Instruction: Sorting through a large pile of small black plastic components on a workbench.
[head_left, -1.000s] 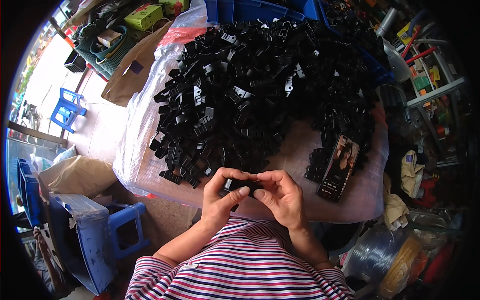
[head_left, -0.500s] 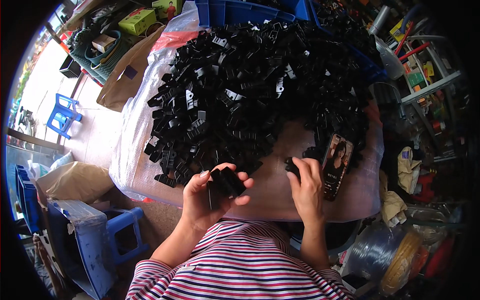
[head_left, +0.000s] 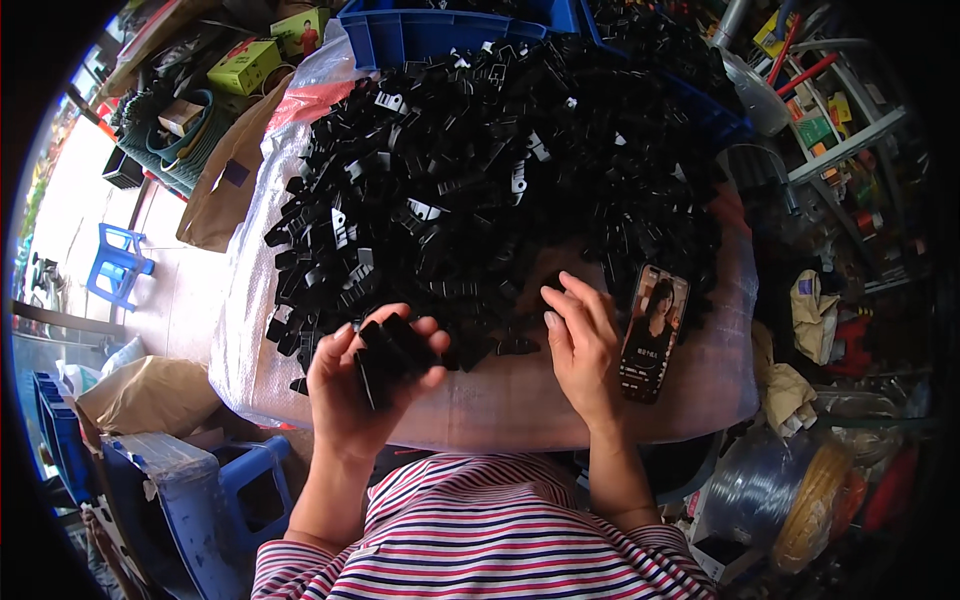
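Note:
My left hand [head_left: 340, 405] is closed round black plastic parts [head_left: 392, 350], held palm up over the near left edge of the work surface. They look like blocky, clip-like pieces; their exact number and kind are hard to make out. My right hand [head_left: 585, 355] hovers at the near edge of a big heap of similar black plastic pieces [head_left: 440, 200], its fingers apart and no part visible in them. Just right of that hand lies a phone [head_left: 655, 335] with a lit screen showing a person.
The heap rests on a sack-like woven plastic sheet [head_left: 480, 415]. Behind it stands a blue crate [head_left: 450, 28]. A blue stool [head_left: 255, 485] is at the lower left, a metal rack [head_left: 850, 145] at the right, and a spool of clear tubing [head_left: 755, 490] at the lower right.
My right hand held a small black part between its fingertips before; now its fingers are spread with none visible. The black parts in my left hand have tilted. The whole view has shifted slightly.

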